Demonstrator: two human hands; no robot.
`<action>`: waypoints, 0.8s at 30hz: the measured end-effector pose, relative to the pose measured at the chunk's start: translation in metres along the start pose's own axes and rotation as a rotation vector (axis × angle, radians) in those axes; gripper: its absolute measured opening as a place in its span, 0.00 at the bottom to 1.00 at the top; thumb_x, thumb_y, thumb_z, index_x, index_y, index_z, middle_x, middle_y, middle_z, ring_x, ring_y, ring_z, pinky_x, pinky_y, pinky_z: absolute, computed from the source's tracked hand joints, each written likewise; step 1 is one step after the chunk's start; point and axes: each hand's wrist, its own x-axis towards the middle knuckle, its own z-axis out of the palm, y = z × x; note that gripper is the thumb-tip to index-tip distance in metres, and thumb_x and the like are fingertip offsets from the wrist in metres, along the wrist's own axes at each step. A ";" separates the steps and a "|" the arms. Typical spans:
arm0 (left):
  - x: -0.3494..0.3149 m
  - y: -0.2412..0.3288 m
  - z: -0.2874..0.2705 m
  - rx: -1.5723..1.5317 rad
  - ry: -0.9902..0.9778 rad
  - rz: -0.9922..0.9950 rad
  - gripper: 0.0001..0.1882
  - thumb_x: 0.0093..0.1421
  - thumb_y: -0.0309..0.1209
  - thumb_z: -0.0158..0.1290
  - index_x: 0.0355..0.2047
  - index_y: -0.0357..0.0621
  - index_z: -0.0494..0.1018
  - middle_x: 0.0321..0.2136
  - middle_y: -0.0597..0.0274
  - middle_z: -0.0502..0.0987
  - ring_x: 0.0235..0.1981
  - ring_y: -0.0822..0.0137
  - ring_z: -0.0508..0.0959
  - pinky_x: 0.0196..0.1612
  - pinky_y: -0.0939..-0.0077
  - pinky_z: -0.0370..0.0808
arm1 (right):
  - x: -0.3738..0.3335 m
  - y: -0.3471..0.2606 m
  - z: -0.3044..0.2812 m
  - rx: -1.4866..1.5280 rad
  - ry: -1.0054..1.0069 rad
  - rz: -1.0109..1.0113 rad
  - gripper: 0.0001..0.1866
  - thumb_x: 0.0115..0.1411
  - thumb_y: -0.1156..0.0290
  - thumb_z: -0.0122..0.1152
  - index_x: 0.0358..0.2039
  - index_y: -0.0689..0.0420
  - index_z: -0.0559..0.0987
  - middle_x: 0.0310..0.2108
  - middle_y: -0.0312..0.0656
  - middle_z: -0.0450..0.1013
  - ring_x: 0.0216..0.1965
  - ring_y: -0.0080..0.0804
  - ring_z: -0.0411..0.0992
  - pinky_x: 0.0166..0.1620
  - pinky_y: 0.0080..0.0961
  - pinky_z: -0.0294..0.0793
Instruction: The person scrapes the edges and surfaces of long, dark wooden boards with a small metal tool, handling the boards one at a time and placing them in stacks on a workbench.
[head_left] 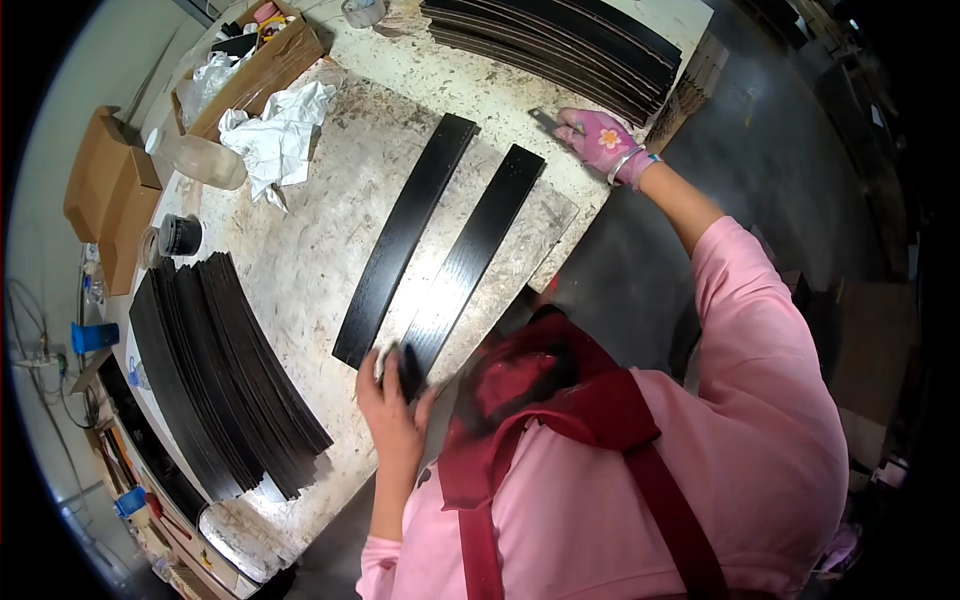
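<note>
Two long black wooden strips lie side by side on the worktable: the left strip (405, 240) and the right strip (475, 245). My bare left hand (393, 412) is at their near ends, its fingers bent round a small dark thing that I cannot make out. My right hand (603, 143), in a pink flowered glove, is at the table's right side. It grips a small flat metal tool (543, 121), perhaps a scraper, whose thin end points away to the left.
A stack of black strips (225, 375) covers the left side; another stack (560, 45) lies at the far right. Along the back left are a cardboard box (265, 75), crumpled white paper (280, 140), a clear bottle (205, 160) and a dark jar (181, 235).
</note>
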 end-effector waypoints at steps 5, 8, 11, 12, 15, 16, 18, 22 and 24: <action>0.062 0.022 0.045 0.084 -0.073 0.086 0.35 0.52 0.42 0.60 0.58 0.41 0.62 0.55 0.49 0.64 0.56 0.49 0.64 0.57 0.58 0.60 | 0.002 -0.047 0.017 -0.240 -0.137 -0.142 0.07 0.59 0.64 0.49 0.34 0.51 0.74 0.26 0.45 0.74 0.30 0.45 0.74 0.34 0.39 0.73; 0.064 0.016 0.057 0.113 -0.111 0.068 0.35 0.54 0.42 0.58 0.59 0.41 0.61 0.53 0.51 0.64 0.55 0.51 0.64 0.56 0.60 0.60 | -0.014 -0.058 0.038 -0.472 -0.182 -0.369 0.07 0.56 0.69 0.50 0.34 0.53 0.75 0.26 0.45 0.74 0.29 0.46 0.75 0.36 0.38 0.75; 0.063 0.014 0.060 0.096 -0.111 0.056 0.35 0.54 0.42 0.58 0.59 0.41 0.61 0.52 0.51 0.65 0.53 0.51 0.65 0.55 0.60 0.61 | -0.015 -0.055 0.038 -0.390 -0.225 -0.344 0.06 0.56 0.69 0.50 0.32 0.52 0.74 0.23 0.43 0.73 0.26 0.44 0.75 0.34 0.38 0.75; 0.064 0.016 0.060 0.092 -0.111 0.064 0.35 0.54 0.42 0.58 0.59 0.41 0.61 0.52 0.51 0.65 0.53 0.51 0.65 0.55 0.60 0.61 | -0.006 -0.047 0.028 -0.346 -0.202 -0.192 0.04 0.56 0.71 0.50 0.31 0.51 0.73 0.21 0.41 0.72 0.25 0.41 0.74 0.32 0.38 0.73; 0.067 0.019 0.058 0.075 -0.119 0.068 0.35 0.54 0.41 0.58 0.59 0.40 0.61 0.51 0.51 0.66 0.53 0.51 0.65 0.55 0.60 0.61 | 0.002 -0.032 0.024 -0.327 -0.122 -0.240 0.08 0.58 0.69 0.48 0.33 0.55 0.75 0.24 0.50 0.75 0.28 0.48 0.76 0.33 0.41 0.76; 0.068 0.020 0.058 0.069 -0.124 0.067 0.35 0.54 0.41 0.58 0.59 0.40 0.62 0.51 0.51 0.66 0.53 0.51 0.65 0.55 0.60 0.61 | -0.006 -0.041 0.029 -0.291 -0.204 -0.258 0.07 0.57 0.69 0.49 0.32 0.55 0.75 0.24 0.50 0.75 0.29 0.48 0.76 0.33 0.41 0.76; 0.066 0.017 0.058 0.062 -0.117 0.047 0.36 0.53 0.41 0.59 0.59 0.39 0.61 0.51 0.50 0.66 0.53 0.51 0.65 0.55 0.60 0.61 | -0.025 -0.071 0.036 -0.466 -0.384 -0.468 0.06 0.57 0.65 0.53 0.28 0.52 0.74 0.24 0.39 0.74 0.29 0.41 0.76 0.35 0.36 0.76; 0.061 0.014 0.046 0.018 -0.084 0.067 0.36 0.53 0.41 0.59 0.58 0.39 0.62 0.54 0.50 0.65 0.55 0.50 0.64 0.56 0.59 0.61 | 0.000 -0.031 0.033 0.027 -0.055 -0.390 0.09 0.57 0.65 0.53 0.34 0.53 0.77 0.31 0.46 0.75 0.34 0.46 0.74 0.40 0.38 0.75; 0.055 0.009 0.031 0.029 -0.152 0.121 0.35 0.52 0.41 0.59 0.58 0.42 0.63 0.57 0.54 0.64 0.58 0.50 0.63 0.57 0.58 0.60 | 0.012 -0.021 0.017 0.125 0.038 -0.010 0.12 0.57 0.62 0.55 0.36 0.55 0.77 0.33 0.47 0.75 0.38 0.46 0.73 0.42 0.35 0.73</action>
